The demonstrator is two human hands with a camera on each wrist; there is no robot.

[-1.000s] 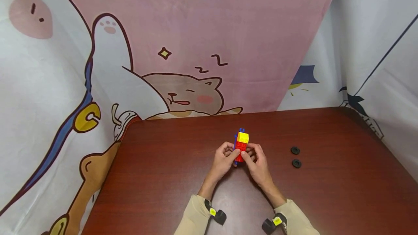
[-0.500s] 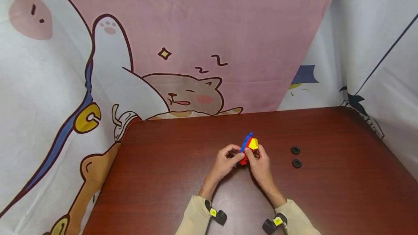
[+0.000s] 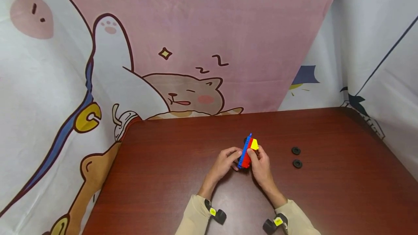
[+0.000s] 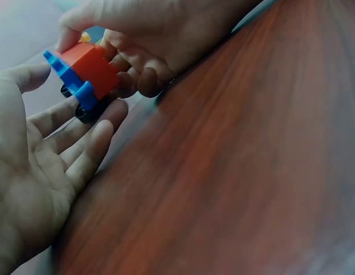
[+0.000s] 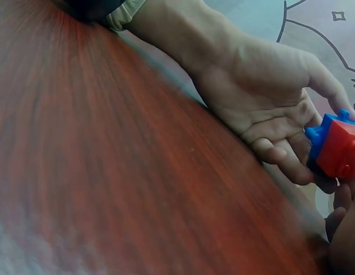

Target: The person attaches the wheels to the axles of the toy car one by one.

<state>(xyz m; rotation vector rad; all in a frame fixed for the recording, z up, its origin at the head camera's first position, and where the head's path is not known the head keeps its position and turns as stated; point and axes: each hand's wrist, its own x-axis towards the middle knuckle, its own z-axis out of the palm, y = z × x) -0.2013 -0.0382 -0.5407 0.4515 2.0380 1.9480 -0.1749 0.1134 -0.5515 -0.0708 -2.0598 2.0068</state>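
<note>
A toy car of building blocks point(image 3: 247, 155) is tipped on its side above the table, its blue base facing left. Red blocks point(image 4: 88, 64) and a yellow block point(image 3: 254, 144) sit on that base, and black wheels point(image 4: 85, 113) show beneath it. My right hand point(image 3: 261, 165) grips the red body, thumb on top and fingers behind. Beside the blue base, my left hand point(image 3: 224, 163) has its thumb and fairly straight fingers spread about the wheel side; its fingertips are close to the wheels, and whether they touch is unclear.
Two loose black tyres point(image 3: 296, 157) lie on the brown table point(image 3: 156, 184), right of my hands. A cartoon-printed cloth point(image 3: 261, 39) hangs behind the table's far edge. Each sleeve bears a black wrist camera, such as the left one point(image 3: 219, 216).
The toy car has turned from yellow and red facing up to its side, blue base leftward. My left thumb has drawn back from the red body, while my right hand keeps its grip.
</note>
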